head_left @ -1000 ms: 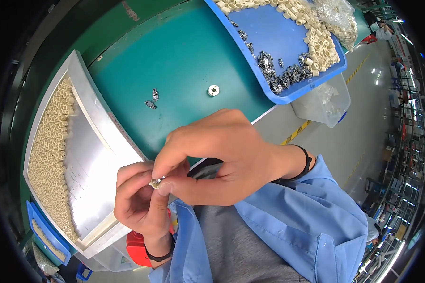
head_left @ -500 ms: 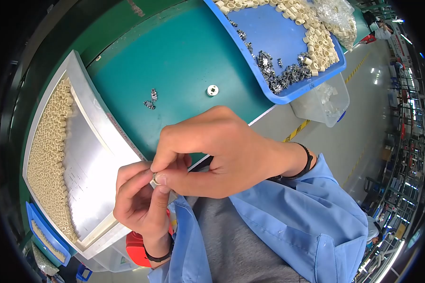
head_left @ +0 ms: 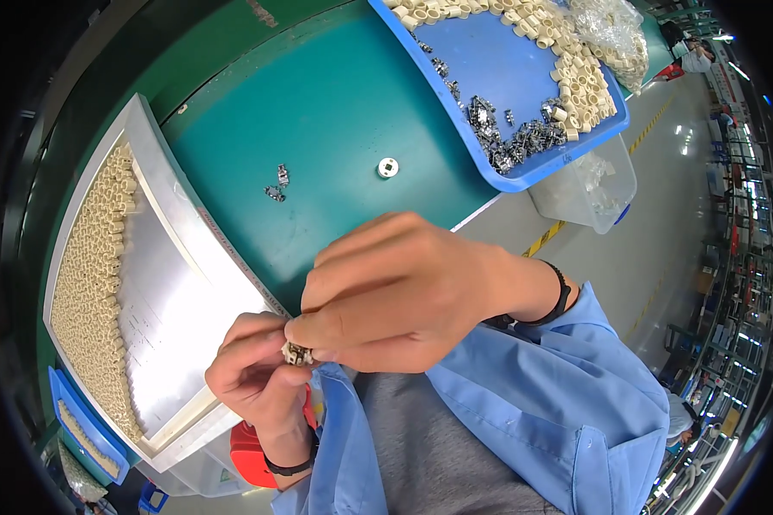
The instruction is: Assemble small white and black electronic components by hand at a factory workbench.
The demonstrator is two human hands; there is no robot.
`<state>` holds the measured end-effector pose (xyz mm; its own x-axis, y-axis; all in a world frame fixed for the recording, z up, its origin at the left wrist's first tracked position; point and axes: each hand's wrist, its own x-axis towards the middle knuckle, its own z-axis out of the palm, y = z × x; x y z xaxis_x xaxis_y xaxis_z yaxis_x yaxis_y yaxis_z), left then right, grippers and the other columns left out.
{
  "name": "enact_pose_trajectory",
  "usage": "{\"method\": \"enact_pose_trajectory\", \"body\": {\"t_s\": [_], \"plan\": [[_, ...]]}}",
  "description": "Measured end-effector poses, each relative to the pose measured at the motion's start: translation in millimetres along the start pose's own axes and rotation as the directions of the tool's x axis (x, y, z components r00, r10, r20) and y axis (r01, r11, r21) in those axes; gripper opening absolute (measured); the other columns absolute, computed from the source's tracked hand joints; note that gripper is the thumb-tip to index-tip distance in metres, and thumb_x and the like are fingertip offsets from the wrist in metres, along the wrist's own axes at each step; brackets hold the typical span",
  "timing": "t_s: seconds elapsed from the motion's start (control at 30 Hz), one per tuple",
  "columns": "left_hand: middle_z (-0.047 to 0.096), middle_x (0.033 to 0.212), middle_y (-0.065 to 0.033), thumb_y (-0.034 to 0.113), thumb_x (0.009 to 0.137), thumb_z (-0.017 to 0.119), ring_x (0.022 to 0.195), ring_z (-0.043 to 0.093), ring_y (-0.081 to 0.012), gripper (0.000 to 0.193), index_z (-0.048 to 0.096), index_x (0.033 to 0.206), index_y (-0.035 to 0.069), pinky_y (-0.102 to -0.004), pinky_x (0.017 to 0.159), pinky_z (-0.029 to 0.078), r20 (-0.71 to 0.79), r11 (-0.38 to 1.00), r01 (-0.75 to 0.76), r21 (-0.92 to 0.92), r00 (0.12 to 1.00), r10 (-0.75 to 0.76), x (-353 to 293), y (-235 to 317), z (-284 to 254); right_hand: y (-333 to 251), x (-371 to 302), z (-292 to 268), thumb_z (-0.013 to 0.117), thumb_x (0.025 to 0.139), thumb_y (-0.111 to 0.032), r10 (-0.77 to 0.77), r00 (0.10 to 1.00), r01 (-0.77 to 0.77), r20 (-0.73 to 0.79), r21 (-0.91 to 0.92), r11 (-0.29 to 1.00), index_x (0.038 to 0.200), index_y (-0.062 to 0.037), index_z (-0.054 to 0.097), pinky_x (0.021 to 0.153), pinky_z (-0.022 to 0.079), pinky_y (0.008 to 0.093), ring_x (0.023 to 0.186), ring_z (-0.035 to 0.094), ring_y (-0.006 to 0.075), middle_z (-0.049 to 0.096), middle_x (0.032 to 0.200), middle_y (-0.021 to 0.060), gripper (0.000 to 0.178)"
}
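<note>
Between the fingertips of both hands is a small cream plastic part with metal pieces showing in its face. My left hand pinches it from the left with thumb and fingers. Reaching over from the right, my right hand has its thumb and fingers closed at the part's right side and top, hiding some of it. Beyond the hands, a few loose metal clips and a round white piece with a dark square centre lie on the green tabletop.
On the left stands a metal tray with rows of cream parts. A blue bin at the upper right holds cream rings and metal clips. Below it sits a clear plastic box.
My right hand has shifted slightly down and its fingers have drawn together. The part between my hands has turned, so its metal-filled face now shows.
</note>
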<state>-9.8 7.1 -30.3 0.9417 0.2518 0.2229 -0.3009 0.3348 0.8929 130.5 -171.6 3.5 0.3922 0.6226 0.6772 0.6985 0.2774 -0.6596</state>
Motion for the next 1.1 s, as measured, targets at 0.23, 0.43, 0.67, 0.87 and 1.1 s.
{"method": "enact_pose_trajectory", "body": {"t_s": [0.23, 0.43, 0.67, 0.87, 1.1], "plan": [[0.065, 0.105, -0.0218, 0.011, 0.089, 0.080, 0.082, 0.064, -0.0211, 0.036, 0.067, 0.118, -0.005, -0.0302, 0.070, 0.055, -0.017, 1.000, -0.016, -0.025, 1.000, 0.016, -5.8, -16.2, -1.5, -0.1, -15.7, 10.5, 0.074, 0.082, -0.004, -0.064, 0.997, 0.050, -0.051, -0.228, 0.972, 0.104, -0.0007, 0.073, 0.054, 0.048, 0.0318, 0.062, 0.061, 0.0197, 0.062, 0.079, 0.0056, 0.023], [0.065, 0.105, -0.0209, 0.008, 0.093, 0.071, 0.079, 0.063, -0.0223, 0.028, 0.067, 0.119, -0.003, -0.0307, 0.068, 0.053, -0.064, 0.992, 0.053, 0.111, 0.997, -0.046, -1.3, -6.8, 0.4, 4.2, -42.6, -47.5, 0.073, 0.084, -0.004, 0.124, 0.990, -0.139, -0.063, -0.417, 0.898, 0.113, -0.0005, 0.071, 0.057, 0.047, 0.0343, 0.063, 0.061, 0.0218, 0.060, 0.076, 0.0064, 0.030], [0.065, 0.107, -0.0208, 0.004, 0.093, 0.068, 0.083, 0.064, -0.0227, 0.026, 0.068, 0.118, -0.003, -0.0316, 0.070, 0.054, -0.043, 0.982, 0.112, 0.150, 0.993, -0.106, 7.7, -9.0, 8.2, 27.7, -68.6, -51.6, 0.073, 0.084, -0.002, 0.295, 0.944, -0.309, -0.148, -0.710, 0.633, 0.112, -0.0025, 0.070, 0.063, 0.052, 0.0378, 0.068, 0.063, 0.0257, 0.063, 0.081, 0.0086, 0.028], [0.065, 0.113, -0.0210, -0.006, 0.093, 0.065, 0.088, 0.067, -0.0221, 0.025, 0.067, 0.118, -0.006, -0.0320, 0.076, 0.057, -0.049, 0.946, 0.116, 0.301, 0.993, -0.106, 3.7, -3.4, 14.2, 38.5, -63.8, -39.8, 0.071, 0.084, -0.002, 0.425, 0.892, -0.441, -0.155, -0.502, 0.744, 0.105, -0.0007, 0.068, 0.066, 0.055, 0.0373, 0.072, 0.066, 0.0233, 0.065, 0.083, 0.0095, 0.022], [0.065, 0.115, -0.0202, -0.011, 0.092, 0.064, 0.095, 0.069, -0.0215, 0.026, 0.066, 0.118, -0.009, -0.0315, 0.083, 0.059, -0.031, 0.962, 0.184, 0.204, 0.983, -0.181, 9.6, -6.9, 25.3, 10.5, -43.4, -23.1, 0.071, 0.084, 0.001, 0.581, 0.811, -0.565, -0.065, 0.169, 0.808, 0.105, 0.0037, 0.068, 0.070, 0.056, 0.0353, 0.080, 0.070, 0.0185, 0.072, 0.093, 0.0129, 0.022]]}}
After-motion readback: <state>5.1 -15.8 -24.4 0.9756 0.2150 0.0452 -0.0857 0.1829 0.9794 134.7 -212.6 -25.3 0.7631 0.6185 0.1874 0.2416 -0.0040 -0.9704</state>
